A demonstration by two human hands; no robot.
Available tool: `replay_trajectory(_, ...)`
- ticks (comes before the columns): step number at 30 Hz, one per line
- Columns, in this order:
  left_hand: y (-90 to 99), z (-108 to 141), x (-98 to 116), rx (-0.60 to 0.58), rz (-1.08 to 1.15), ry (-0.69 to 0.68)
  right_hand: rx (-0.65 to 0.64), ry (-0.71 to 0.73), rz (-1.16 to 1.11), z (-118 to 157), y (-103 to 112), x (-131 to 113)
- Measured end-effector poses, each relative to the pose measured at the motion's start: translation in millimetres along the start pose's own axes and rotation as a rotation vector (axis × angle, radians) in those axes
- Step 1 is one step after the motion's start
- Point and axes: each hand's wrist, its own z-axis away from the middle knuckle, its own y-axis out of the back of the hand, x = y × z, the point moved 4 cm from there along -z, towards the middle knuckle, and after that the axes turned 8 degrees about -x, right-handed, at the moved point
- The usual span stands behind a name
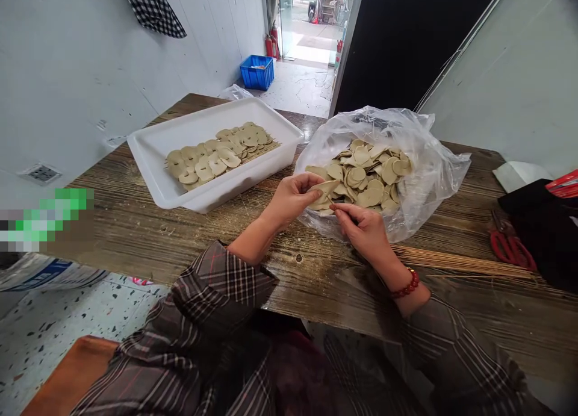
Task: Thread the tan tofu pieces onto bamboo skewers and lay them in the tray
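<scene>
My left hand [292,200] is closed, pinching a thin beige slice [329,190] between thumb and fingers. My right hand [365,228] is closed close beside it, its fingertips on a bamboo skewer that is mostly hidden at the slice's lower edge. Right behind both hands, a pile of loose round beige slices [368,172] lies in an opened clear plastic bag [422,181]. To the left, a white plastic tray [217,194] holds rows of skewered slices [221,154], with skewer ends poking out at their right side.
A bundle of bamboo skewers [460,262] lies on the wooden table [311,283] by my right forearm. Red-handled scissors [512,250] and a black box [546,229] are at the right edge. Beyond the table, a blue crate [257,74] stands on the floor near a doorway.
</scene>
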Motion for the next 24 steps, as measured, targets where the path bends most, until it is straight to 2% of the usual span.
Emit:
replay_trajectory(6, 4.0, 1, -3, 0.104, 0.145, 0.047, 0.003, 0.002, 0.024, 2, 1, -4)
replay_trajectory(10, 3.0, 1, -6, 0.103, 0.228, 0.092, -0.015, -0.005, 0.051, 3, 1, -5)
replay_trajectory(15, 2.7, 0, -8, 0.093, 0.272, 0.081, -0.014, -0.001, 0.069, 4, 2, -3)
replay_trajectory(24, 4.9, 0, -14, 0.156, 0.370, 0.115, -0.031, 0.026, 0.043, 5, 2, -4)
